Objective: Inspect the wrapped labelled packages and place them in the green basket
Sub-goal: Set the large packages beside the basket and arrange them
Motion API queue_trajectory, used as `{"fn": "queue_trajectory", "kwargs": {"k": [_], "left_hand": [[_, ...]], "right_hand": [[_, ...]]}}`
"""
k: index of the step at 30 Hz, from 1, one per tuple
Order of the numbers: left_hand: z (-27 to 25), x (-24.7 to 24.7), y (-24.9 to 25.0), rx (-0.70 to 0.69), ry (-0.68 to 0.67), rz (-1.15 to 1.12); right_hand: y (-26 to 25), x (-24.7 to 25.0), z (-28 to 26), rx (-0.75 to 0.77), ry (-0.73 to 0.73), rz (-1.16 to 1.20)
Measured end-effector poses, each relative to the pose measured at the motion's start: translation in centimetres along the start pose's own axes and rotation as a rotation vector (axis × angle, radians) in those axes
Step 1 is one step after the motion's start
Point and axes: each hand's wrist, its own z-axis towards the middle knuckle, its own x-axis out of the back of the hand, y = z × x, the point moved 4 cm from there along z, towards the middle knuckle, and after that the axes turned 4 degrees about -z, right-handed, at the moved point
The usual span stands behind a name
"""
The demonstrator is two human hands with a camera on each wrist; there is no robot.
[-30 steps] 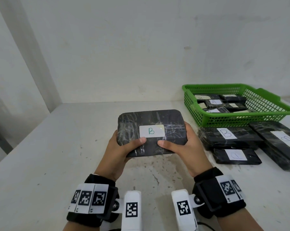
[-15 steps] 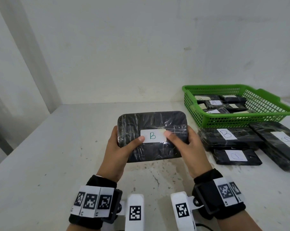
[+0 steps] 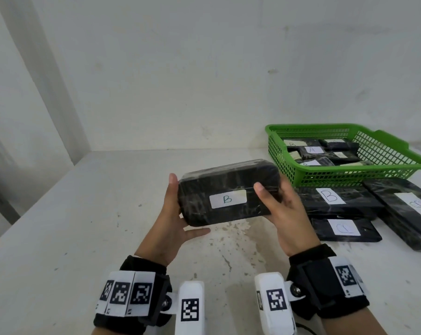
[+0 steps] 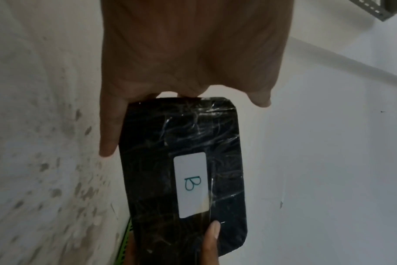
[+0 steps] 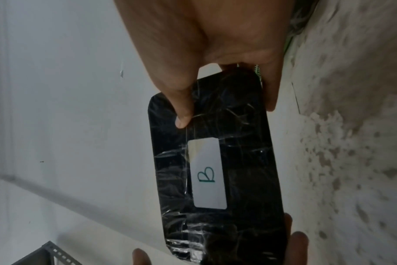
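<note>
Bare white room, corner worktop

A pale, stained white worktop (image 3: 88, 233) (speckled with dark marks) meets a plain whitewashed wall (image 3: 180, 68); a grey perforated metal angle bracket (image 4: 374, 9) shows beside it, under soft, even light.

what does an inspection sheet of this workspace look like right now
surface: white table, stained and speckled
job's things: wrapped package labelled B held above the table; green basket holds several labelled packages; three more packages lie in front of it
clutter: nothing seen
grippers: left hand supports the package's left end with straight fingers; right hand grips its right end
cables: nothing seen
surroundings: white wall behind
</note>
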Motion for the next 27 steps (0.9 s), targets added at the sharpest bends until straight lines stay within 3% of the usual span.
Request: {"fn": "queue_trajectory", "kwargs": {"k": [3, 8, 13, 19, 27], "left_hand": [[0.0, 0.0, 0.2, -0.035, 0.04, -0.054], [0.2, 0.6, 0.6, -0.201, 0.169, -0.03], [0.4, 0.9, 0.5, -0.312, 0.175, 0.004], [0.4, 0.6, 0.1, -0.217, 0.064, -0.075], [1.1, 1.1, -0.3, -0.181, 0.166, -0.04]], "right_hand": [[0.4, -0.2, 0.0, -0.034, -0.032, -0.018], [1.2, -0.9, -0.4, -0.228, -0.157, 0.006], [1.7, -0.9, -0.1, -0.308, -0.1, 0.111], [1.3, -1.2, 0.0, -0.235, 0.002, 0.219], [1.9, -1.4, -0.7, -0.296, -0.07, 0.111]]}}
